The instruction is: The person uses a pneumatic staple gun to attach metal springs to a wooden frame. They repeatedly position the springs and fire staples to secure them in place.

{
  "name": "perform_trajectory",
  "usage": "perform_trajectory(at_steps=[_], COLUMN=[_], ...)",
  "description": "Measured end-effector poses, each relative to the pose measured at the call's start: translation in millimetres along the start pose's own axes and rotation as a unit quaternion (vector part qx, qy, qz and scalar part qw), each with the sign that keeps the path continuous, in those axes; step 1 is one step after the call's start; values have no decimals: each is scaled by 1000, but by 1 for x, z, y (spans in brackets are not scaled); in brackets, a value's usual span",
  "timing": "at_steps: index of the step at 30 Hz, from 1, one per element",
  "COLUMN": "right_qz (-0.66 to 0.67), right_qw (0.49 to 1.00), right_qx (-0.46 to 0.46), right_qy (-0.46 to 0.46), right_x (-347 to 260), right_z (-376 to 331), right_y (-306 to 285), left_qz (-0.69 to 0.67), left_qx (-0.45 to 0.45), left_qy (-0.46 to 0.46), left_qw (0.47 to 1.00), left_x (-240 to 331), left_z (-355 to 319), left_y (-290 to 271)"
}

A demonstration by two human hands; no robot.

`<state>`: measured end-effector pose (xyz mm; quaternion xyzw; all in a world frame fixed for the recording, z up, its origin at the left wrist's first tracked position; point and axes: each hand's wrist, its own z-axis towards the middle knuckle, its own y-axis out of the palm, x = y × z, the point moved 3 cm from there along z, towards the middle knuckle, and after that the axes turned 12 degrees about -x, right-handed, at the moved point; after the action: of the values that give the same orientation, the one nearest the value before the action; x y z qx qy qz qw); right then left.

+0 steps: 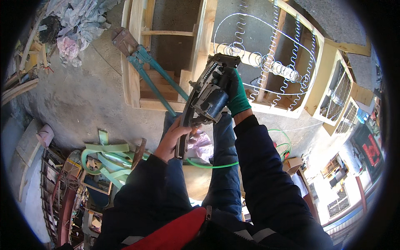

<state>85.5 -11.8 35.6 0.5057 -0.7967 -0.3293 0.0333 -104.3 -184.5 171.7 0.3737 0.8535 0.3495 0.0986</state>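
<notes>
Above my knees I hold a dark, worn nail gun [214, 100] with a long, slightly curved magazine [187, 121], tilted so that its head points away from me. My right hand [238, 93], in a green glove, is wrapped round its upper right side; the fingertips are hidden behind the body. Bare, my left hand [170, 141] is closed round the lower end by the magazine. A green hose [214, 166] crosses my legs below the tool; where it joins is hidden. Left of the tool, bolt cutters [156, 79] with teal handles rest across a wooden frame.
The wooden frame [135, 54] lies ahead on the concrete floor, with zigzag springs [276, 62] and a wire loop [314, 68] at right. More sprung frames [336, 93] stand farther right. Pale green strips [108, 156] lie at left, and crumpled sheeting [79, 25] at far left.
</notes>
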Motion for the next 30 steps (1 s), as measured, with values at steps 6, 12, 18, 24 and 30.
perform_trajectory(at_steps=[6, 12, 18, 24, 30], right_qz=[86, 125, 140, 158, 175], right_qw=[993, 987, 985, 984, 978], right_qx=[-80, -71, -46, -72, -109], right_qy=[-26, -64, -90, -40, -29], right_x=[-6, -17, -19, -25, -30], right_z=[6, 18, 27, 49, 59], right_y=[11, 26, 26, 11, 4], left_qz=[104, 188, 187, 165, 179], left_qx=[-38, -38, -63, -40, -25], left_qy=[-25, -62, -99, -119, -138], left_qw=[994, 979, 975, 978, 974], left_x=[66, 109, 129, 145, 157], left_z=[-5, 8, 19, 23, 36], left_y=[12, 18, 12, 24, 32])
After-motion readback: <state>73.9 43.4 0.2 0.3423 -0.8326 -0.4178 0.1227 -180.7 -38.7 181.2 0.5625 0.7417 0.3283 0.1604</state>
